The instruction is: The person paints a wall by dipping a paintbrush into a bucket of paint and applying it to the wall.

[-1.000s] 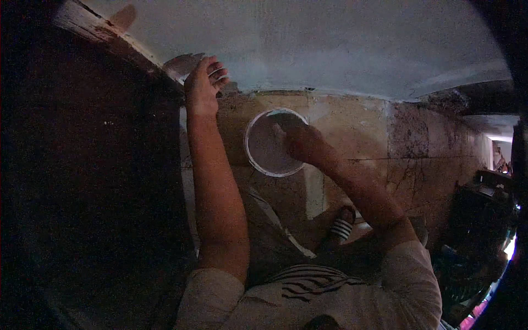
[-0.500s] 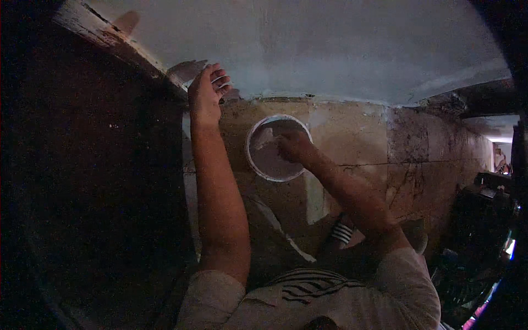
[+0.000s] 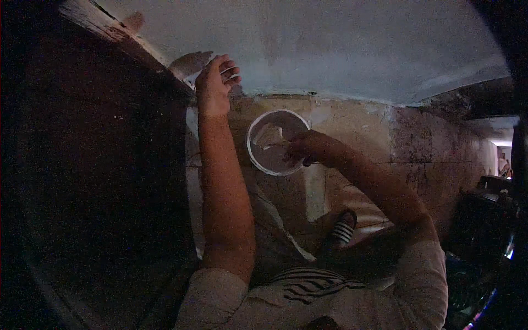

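A round white-rimmed bucket of greyish paste stands in front of me. Over its right side is my right hand, fingers closed round what looks like a putty knife; its pale, paste-smeared blade is inside the bucket. My left hand is raised by the wall, fingers curled with gaps between them. A thin pale edge shows among those fingers, perhaps of a flat blade, too dim to make out. Just left of it is a jagged grey patch of paste; whether it lies on the wall or on something held, I cannot tell.
A pale plastered wall runs across the far side, with a rough, broken edge at left. Below lies a stained tan floor. My striped sandal is right of the bucket. Dark clutter stands far right.
My right hand has drawn back toward the bucket's right rim, and more of the pale blade shows. The left hand has shifted slightly up and right. The view has moved a little.
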A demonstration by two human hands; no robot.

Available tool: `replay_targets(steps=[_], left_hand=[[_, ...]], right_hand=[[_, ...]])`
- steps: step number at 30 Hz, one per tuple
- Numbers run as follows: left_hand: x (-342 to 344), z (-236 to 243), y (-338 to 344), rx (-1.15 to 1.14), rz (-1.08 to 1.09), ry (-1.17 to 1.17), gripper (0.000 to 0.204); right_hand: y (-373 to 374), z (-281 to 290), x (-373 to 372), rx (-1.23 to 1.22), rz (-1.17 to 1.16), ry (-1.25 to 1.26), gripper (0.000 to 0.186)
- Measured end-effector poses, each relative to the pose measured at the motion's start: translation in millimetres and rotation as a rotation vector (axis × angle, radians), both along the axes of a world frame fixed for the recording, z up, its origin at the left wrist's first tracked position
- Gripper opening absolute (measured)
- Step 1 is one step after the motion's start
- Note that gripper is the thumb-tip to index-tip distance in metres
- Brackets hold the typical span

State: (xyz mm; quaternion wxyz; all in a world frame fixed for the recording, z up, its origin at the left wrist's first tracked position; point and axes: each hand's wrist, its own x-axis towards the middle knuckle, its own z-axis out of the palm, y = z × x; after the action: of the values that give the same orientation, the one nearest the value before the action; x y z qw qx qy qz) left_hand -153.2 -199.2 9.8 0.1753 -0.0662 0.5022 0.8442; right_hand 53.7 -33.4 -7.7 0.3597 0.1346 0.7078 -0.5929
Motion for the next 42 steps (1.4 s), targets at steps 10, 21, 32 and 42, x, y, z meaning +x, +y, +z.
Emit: replay_targets(steps=[10, 21, 32, 42], left_hand=[[86, 58, 91, -0.044, -0.042, 0.108, 0.019], [200, 134, 83, -0.553, -0.467, 0.589, 0.023], [214, 142, 80, -0.359, -0.481, 0.651, 0.021], [151, 154, -14, -0.221, -0.061, 0.537, 0.024]], right_hand=[[12, -25, 13, -0.069, 0.07, 0.107, 0.017], [17, -8, 10, -0.016, 0.203, 0.254, 0.031], [21, 21, 40, -0.168, 0.132, 0.258, 0.033], [15, 75, 30, 0.05, 0.388, 0.507, 0.039]])
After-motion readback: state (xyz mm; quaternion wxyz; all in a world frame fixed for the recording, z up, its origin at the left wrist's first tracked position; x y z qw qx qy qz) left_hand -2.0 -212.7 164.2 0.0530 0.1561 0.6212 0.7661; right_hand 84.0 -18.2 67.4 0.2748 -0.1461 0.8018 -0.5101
